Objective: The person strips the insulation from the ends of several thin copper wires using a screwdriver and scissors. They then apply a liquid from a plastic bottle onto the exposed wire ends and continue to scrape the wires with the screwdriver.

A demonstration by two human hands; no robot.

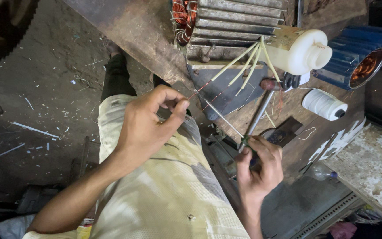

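My left hand [149,126] pinches a thin reddish copper wire [200,90] between thumb and forefinger. The wire runs up to cream sleeved leads [244,64] coming out of a grey ribbed motor stator [231,26] with copper windings [183,20]. My right hand [259,166] grips the green handle of a thin tool [221,117], whose metal shaft points up-left toward the wire near my left fingertips. Both hands work over the edge of a worn wooden bench [147,31].
A white plastic bottle [299,51] lies beside the stator, with a spool of white thread [323,105] and a hammer [261,106] on the bench. A blue motor housing [359,55] sits at the right. The dirt floor [36,88] at the left holds scattered scraps.
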